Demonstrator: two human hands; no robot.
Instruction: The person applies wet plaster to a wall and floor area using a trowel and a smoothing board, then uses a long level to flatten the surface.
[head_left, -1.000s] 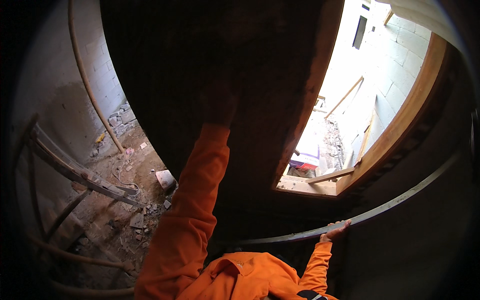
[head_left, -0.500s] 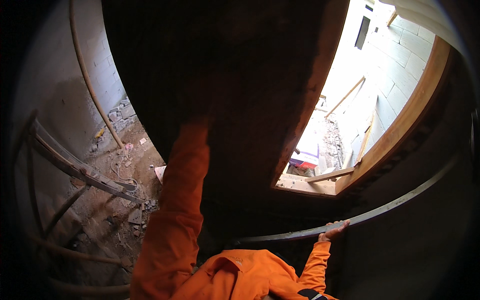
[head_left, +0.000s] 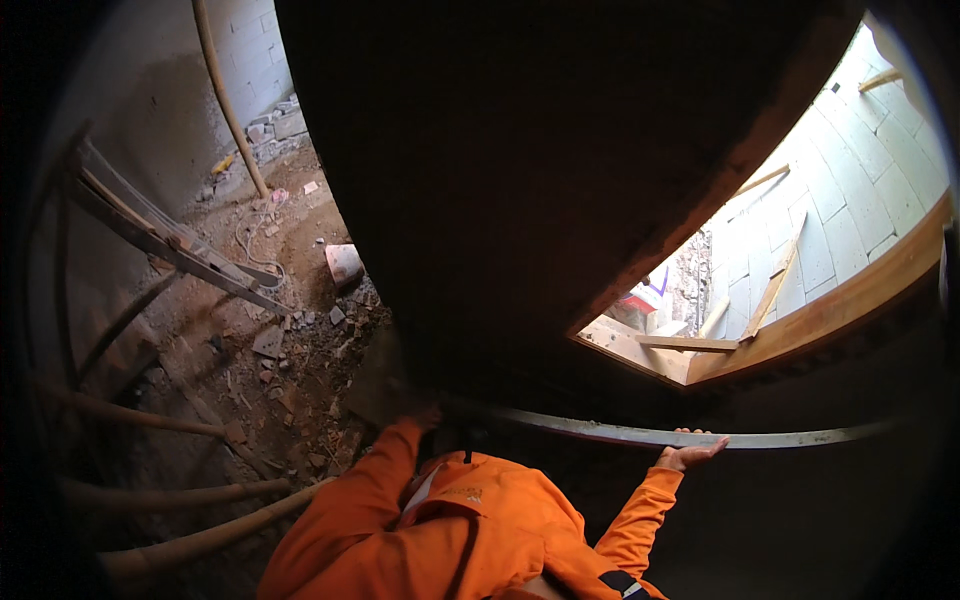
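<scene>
A long, narrow grey metal straightedge runs sideways along the lower part of the dark wall. My right hand supports it from below, with the fingertips showing over its upper edge. My left hand is low beside the wall, close to the straightedge's left end. Deep shadow covers its fingers, so its grip is not visible. Both sleeves are orange.
A window opening with a wooden frame is at right, with loose wood strips in it. At left, rubble and a white bucket lie on the floor, near curved-looking poles and a rack.
My left arm has come down from high on the wall to beside the straightedge's left end. The straightedge's right end sits lower, and the view has shifted.
</scene>
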